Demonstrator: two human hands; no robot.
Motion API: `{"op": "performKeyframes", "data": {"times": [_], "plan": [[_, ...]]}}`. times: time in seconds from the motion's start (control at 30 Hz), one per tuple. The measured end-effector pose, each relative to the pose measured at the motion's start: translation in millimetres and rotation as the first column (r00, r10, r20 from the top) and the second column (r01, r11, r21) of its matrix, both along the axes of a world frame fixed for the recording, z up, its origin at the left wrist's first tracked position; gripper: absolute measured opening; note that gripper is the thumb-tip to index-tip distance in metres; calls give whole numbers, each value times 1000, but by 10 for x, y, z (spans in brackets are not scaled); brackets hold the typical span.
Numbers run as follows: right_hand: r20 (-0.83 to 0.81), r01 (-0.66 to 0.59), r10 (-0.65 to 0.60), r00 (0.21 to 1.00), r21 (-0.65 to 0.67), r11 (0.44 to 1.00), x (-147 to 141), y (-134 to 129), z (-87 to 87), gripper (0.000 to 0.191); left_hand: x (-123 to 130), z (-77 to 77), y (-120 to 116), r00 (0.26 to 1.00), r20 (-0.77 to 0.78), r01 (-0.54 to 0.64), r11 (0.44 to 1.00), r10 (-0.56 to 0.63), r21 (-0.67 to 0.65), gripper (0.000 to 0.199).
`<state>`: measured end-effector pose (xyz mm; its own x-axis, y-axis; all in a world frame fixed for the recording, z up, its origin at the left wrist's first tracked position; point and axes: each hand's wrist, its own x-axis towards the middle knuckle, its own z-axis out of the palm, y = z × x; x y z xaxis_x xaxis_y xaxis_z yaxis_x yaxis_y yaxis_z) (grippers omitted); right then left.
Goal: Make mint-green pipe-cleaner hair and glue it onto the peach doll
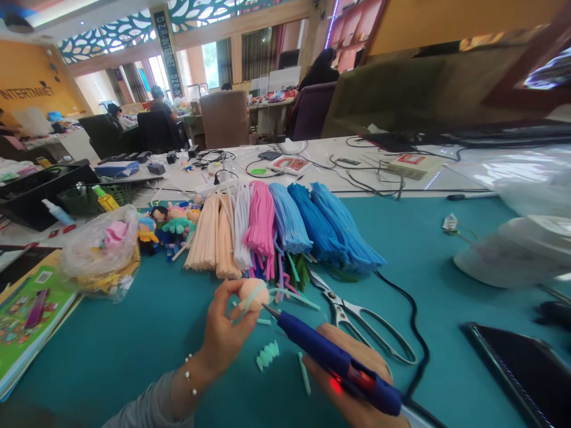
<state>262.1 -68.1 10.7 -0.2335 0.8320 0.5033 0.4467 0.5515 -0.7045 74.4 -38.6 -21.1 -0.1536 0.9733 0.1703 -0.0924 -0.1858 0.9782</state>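
Note:
Between the thumb and fingers of my left hand point(227, 327) is a peach fuzzy ball point(255, 293) with a mint-green pipe cleaner lying across it. My right hand point(343, 368) is wrapped round a dark blue glue gun point(330, 351), its red light lit. The gun's nozzle points at the lower right of the ball, touching it or very close. Below lie a zigzag-bent mint pipe cleaner point(267, 355) and a short straight mint piece point(304, 373). Silver scissors point(352, 309) rest open just beyond my right hand.
Bundles of peach, white, pink and blue pipe cleaners point(292, 220) lie beyond my hands. A plastic bag point(102, 249) and small dolls point(172, 223) are at left. At right are a black tablet-like device point(521, 374), a white container point(513, 252) and a black cable point(417, 321). People sit in the background.

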Motion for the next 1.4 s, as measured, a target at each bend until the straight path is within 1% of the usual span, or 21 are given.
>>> {"op": "performKeyframes", "data": {"times": [0.1, 0.2, 0.4, 0.5, 0.63, 0.73, 0.83, 1.03, 1.27, 1.4], "plan": [[0, -26, 26, 1000, 24, 999, -19, -6, -24, 23, -14, -40, -6, 995, -89, -44, 999, 47, 32, 29], [-6, -10, 10, 1000, 33, 999, -34, -11, -50, 23, -24, -54, 8, 984, -152, -76, 993, 89, 90, 28], [2, -9, 8, 1000, 50, 999, -35, 1, -63, 24, -32, -18, 25, 954, -271, -91, 985, 128, 144, 23], [15, -18, 18, 1000, 50, 999, -31, 8, -51, 23, -33, -2, 23, 939, -314, -91, 981, 142, 172, 24], [26, -20, 19, 999, 47, 999, -28, 9, -45, 23, -32, -5, 20, 937, -316, -97, 981, 148, 171, 26], [30, 2, -4, 1000, 42, 999, -26, 6, -53, 25, -32, -17, 20, 952, -267, -114, 983, 149, 141, 26], [16, 7, -8, 1000, 41, 999, -25, 3, -58, 25, -34, -28, 20, 969, -217, -97, 989, 120, 114, 28], [25, 31, -32, 999, 34, 999, -25, 8, -34, 25, -33, -50, 16, 977, -179, -97, 988, 118, 119, 28], [31, 14, -15, 999, 35, 999, -17, 2, -16, 26, -44, -56, 15, 975, -195, -87, 989, 109, 116, 27], [25, 18, -19, 999, 22, 1000, -18, 3, -10, 26, -40, -59, 6, 979, -175, -83, 990, 102, 112, 28]]}}
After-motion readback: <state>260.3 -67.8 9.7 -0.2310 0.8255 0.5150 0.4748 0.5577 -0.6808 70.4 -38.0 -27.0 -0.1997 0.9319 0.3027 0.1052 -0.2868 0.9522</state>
